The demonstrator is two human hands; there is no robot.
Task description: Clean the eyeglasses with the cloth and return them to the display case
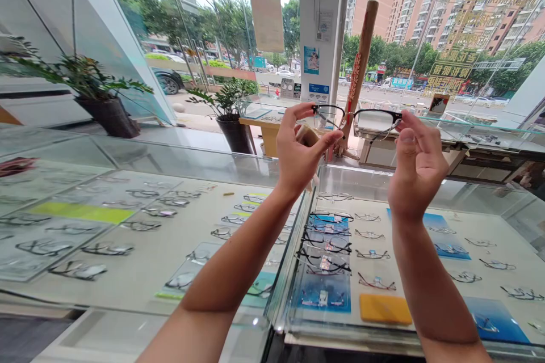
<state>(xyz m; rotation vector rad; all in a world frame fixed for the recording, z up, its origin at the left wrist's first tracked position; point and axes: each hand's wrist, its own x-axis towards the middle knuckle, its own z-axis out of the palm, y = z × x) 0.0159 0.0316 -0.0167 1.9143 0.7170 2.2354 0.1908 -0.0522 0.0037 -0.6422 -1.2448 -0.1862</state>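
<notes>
While above the display cases [149,258], black-rimmed eyeglasses [356,114] between both hands [298,153] [416,170].

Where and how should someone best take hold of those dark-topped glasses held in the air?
I'd take the glasses by their two outer corners, coming in from left and right. They are wide, with a thin bridge joining two clear lenses, so holding both ends should keep them steady and the lenses untouched.
</notes>
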